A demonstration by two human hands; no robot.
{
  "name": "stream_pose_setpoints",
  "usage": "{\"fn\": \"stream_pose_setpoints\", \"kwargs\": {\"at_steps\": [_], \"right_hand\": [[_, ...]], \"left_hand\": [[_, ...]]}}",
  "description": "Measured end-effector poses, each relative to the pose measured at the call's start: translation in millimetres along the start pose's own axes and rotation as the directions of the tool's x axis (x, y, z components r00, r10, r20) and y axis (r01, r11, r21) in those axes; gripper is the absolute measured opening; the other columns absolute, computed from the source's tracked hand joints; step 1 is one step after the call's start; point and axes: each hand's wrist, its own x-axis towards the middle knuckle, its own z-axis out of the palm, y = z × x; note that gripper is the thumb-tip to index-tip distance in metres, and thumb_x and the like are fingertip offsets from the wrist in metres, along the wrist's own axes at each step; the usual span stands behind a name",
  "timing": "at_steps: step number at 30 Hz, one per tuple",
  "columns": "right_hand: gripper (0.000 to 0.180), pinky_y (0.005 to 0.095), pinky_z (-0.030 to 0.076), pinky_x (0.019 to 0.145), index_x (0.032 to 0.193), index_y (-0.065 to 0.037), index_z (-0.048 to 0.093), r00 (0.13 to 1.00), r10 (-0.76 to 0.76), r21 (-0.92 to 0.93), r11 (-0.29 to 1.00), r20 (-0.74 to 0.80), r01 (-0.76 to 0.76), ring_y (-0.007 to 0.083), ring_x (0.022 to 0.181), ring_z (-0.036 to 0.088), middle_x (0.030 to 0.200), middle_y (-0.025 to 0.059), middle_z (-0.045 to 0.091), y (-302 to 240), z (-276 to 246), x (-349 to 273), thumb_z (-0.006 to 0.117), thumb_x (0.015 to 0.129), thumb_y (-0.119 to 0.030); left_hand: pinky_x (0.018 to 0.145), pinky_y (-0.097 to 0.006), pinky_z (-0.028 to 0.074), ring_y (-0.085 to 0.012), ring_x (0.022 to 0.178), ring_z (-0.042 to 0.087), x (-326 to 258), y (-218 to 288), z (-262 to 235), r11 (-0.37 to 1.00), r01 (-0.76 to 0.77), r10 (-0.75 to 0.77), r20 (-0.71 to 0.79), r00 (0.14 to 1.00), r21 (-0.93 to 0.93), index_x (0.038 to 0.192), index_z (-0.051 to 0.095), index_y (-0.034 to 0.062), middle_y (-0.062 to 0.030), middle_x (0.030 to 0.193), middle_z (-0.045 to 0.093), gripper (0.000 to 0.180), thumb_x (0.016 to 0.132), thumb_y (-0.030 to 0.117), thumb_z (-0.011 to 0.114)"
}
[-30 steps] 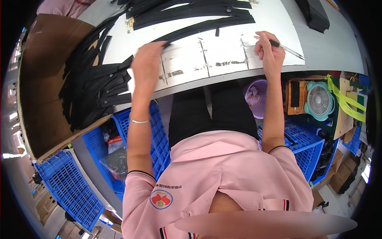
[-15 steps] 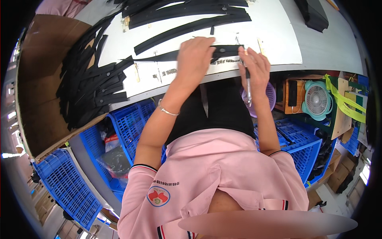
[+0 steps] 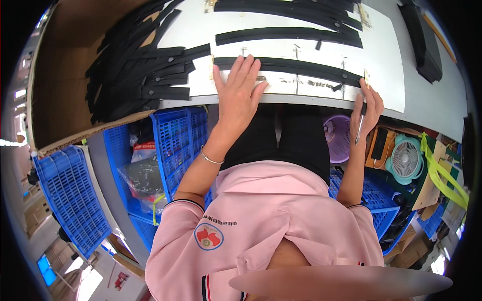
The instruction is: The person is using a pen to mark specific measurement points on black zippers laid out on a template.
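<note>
A long black fabric strip (image 3: pixel 296 67) lies stretched along the near part of a white marked board (image 3: pixel 386 55). It has a small round dark piece and a short tab near its right end. My left hand (image 3: pixel 238 95) rests flat on the strip's left part, fingers extended and slightly apart. At the right end, the fingertips of my right hand (image 3: pixel 370 111) touch the strip. That hand also holds a silver and black pen (image 3: pixel 360 125), its tip pointing back toward me. Another black strip (image 3: pixel 286 35) lies just beyond.
Many black strips (image 3: pixel 145 75) spill over a cardboard box (image 3: pixel 60 65) at left. Blue crates (image 3: pixel 75 195) stand below the table. A purple basket (image 3: pixel 337 145) and a teal fan (image 3: pixel 405 158) sit at right. A black folded piece (image 3: pixel 422 45) lies far right.
The strip now lies straighter along the board. My left hand has flattened onto its left part, and my right hand with the pen has moved to its right end. The view has shifted.
</note>
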Motion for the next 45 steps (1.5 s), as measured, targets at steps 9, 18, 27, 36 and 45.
{"fn": "stream_pose_setpoints", "kwargs": {"at_steps": [9, 18, 27, 36, 45], "right_hand": [[0.032, 0.0381, 0.044, 0.103, 0.126, -0.011, 0.073, 0.999, 0.011, 0.030, 0.999, 0.031, -0.012, 0.0239, 0.115, 0.062, 0.119, 0.0057, 0.073, -3.7, -2.3, 5.2, 0.069, 0.095, -0.005], [0.018, 0.0341, 0.044, 0.101, 0.114, -0.004, 0.073, 0.948, 0.230, 0.445, 0.841, 0.221, -0.308, 0.0192, 0.108, 0.062, 0.101, 0.0077, 0.076, -100.7, 20.3, 44.3, 0.062, 0.103, -0.012], [0.021, 0.0204, 0.047, 0.064, 0.099, 0.002, 0.074, 0.795, 0.126, 0.654, 0.500, 0.594, -0.568, 0.0049, 0.071, 0.062, 0.086, 0.0040, 0.073, -194.5, 88.8, 76.2, 0.068, 0.101, -0.017], [0.024, 0.0223, 0.047, 0.059, 0.095, 0.003, 0.072, 0.836, 0.019, 0.633, 0.644, 0.548, -0.430, 0.0047, 0.063, 0.061, 0.076, 0.0038, 0.071, -200.9, 98.6, 70.6, 0.069, 0.100, -0.020], [0.022, 0.0232, 0.046, 0.057, 0.093, 0.002, 0.072, 0.817, 0.040, 0.608, 0.646, 0.575, -0.461, 0.0069, 0.062, 0.061, 0.075, 0.0043, 0.071, -203.1, 94.4, 71.7, 0.070, 0.099, -0.018]], "left_hand": [[0.121, -0.066, 0.005, -0.0308, 0.143, 0.047, -23.3, -18.7, -16.2, 0.991, 0.133, -0.134, -0.059, 0.989, -0.012, 0.142, 0.058, 0.0050, -0.0118, 0.148, 0.057, 0.054, 0.095, 0.028, 0.071], [0.121, -0.064, 0.012, -0.0326, 0.141, 0.049, -25.8, -21.4, -4.5, 0.995, 0.101, -0.099, -0.192, 0.976, 0.004, 0.138, 0.062, 0.0051, -0.0100, 0.143, 0.060, 0.055, 0.090, 0.027, 0.077], [0.120, -0.064, 0.015, -0.0305, 0.140, 0.049, -26.1, -18.7, -2.2, 0.990, 0.133, -0.140, -0.220, 0.965, -0.048, 0.135, 0.064, 0.0063, -0.0075, 0.143, 0.061, 0.054, 0.087, 0.028, 0.078], [0.123, -0.058, 0.012, -0.0278, 0.144, 0.045, -26.9, -17.0, -5.3, 0.983, 0.163, -0.177, -0.206, 0.962, -0.083, 0.137, 0.064, 0.0087, -0.0048, 0.146, 0.059, 0.053, 0.089, 0.027, 0.076], [0.119, -0.065, 0.017, -0.0295, 0.141, 0.047, -26.8, -20.3, -0.9, 0.991, 0.123, -0.131, -0.242, 0.961, -0.047, 0.133, 0.065, 0.0064, -0.0059, 0.142, 0.059, 0.053, 0.086, 0.028, 0.077]]}}
